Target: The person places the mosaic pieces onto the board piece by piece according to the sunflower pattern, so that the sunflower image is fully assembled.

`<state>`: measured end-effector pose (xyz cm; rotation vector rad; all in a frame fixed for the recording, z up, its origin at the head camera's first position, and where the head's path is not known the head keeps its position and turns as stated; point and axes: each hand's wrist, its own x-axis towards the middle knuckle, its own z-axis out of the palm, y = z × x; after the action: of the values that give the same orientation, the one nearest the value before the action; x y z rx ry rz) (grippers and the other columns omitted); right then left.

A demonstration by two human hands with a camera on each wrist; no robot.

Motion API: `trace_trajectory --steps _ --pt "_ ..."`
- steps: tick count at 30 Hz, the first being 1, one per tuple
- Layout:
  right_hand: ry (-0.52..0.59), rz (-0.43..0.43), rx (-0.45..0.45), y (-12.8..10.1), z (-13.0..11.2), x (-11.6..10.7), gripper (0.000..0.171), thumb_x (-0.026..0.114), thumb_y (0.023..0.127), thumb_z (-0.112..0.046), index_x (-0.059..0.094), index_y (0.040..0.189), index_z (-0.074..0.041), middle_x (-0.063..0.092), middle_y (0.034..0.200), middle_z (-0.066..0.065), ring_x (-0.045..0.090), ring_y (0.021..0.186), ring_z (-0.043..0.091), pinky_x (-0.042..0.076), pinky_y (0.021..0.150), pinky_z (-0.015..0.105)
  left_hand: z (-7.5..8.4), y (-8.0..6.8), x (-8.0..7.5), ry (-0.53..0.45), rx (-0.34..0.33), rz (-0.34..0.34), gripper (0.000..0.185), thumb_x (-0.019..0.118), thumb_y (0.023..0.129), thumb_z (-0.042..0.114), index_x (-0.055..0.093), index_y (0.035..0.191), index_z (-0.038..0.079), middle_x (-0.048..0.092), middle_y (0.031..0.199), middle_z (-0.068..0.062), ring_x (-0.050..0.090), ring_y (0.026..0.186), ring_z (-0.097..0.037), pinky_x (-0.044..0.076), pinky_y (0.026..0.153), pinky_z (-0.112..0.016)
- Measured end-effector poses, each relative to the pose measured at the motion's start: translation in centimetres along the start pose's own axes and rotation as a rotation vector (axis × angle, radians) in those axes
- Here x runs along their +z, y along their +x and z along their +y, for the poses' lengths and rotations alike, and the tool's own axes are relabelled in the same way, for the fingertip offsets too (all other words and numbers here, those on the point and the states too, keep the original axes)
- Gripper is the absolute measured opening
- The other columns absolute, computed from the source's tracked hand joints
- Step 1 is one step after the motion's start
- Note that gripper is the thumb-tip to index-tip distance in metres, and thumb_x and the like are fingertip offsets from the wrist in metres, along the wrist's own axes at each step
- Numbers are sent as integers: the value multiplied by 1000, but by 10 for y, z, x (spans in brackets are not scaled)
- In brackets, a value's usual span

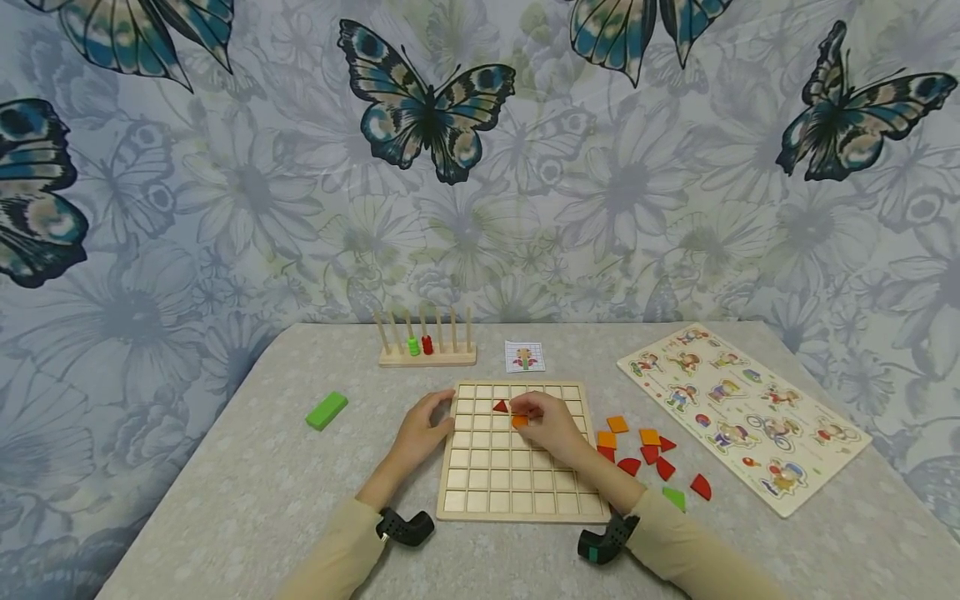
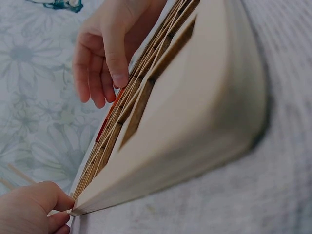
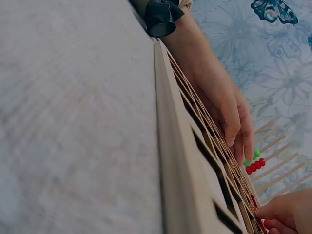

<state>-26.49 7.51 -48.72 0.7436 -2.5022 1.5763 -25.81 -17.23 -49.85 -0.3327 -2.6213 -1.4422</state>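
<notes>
On the bench [image 1: 225, 500], squarely in front of us, lies the wooden grid board [image 1: 517, 483], flat, its sides running straight away from us and across; it is near enough square that we see no long axis. Our left hand [image 1: 423, 429] rests at the board's left edge near the far corner, fingers relaxed and touching the rim, gripping nothing. Our right hand [image 1: 547, 425] lies over the upper middle of the grid, its fingertips pinching an orange tile [image 1: 519, 422] down in a cell, so that grip is clamped on the tile. Just beside it, one cell up and to the left, a red triangle [image 1: 499, 407] sits in the grid, its point turned away from us.

To the right of the board lies a loose heap of pieces [image 1: 645, 458]: we count three orange squares, about five red ones and one green one. Farther right lies a picture puzzle board [image 1: 817, 467], its long axis slanting away to the left. At the far edge stands a peg rack [image 1: 427, 357] with six pegs, carrying one green stack and one red stack of beads. Beside it lies a small pattern card [image 1: 524, 357]; we can read no writing on it. Left of the board lies a single green block [image 1: 327, 411].
</notes>
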Motion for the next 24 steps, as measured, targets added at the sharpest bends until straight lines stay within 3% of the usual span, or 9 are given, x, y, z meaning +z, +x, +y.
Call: trace_trajectory --steps 9,16,24 --pt "-2 7 53 0 -5 -10 27 70 80 2 67 107 0 70 101 16 64 92 29 55 82 32 2 -2 -1 -11 -3 -3 46 60 89 9 52 134 5 52 139 -14 45 133 -32 35 112 -49" --pt "-35 31 50 -9 2 -39 28 67 82 2 65 110 6 69 100 21 65 87 28 54 77 24 1 0 2 -1 -6 0 46 60 89 9 52 134 5 52 139 -14 45 133 -32 36 111 -49" --pt "-114 80 114 -30 22 -82 30 66 82 3 65 112 2 70 102 18 64 92 28 53 78 24 -1 -1 1 10 0 9 46 62 88 10 53 133 6 54 137 -13 46 132 -31 36 111 -48"
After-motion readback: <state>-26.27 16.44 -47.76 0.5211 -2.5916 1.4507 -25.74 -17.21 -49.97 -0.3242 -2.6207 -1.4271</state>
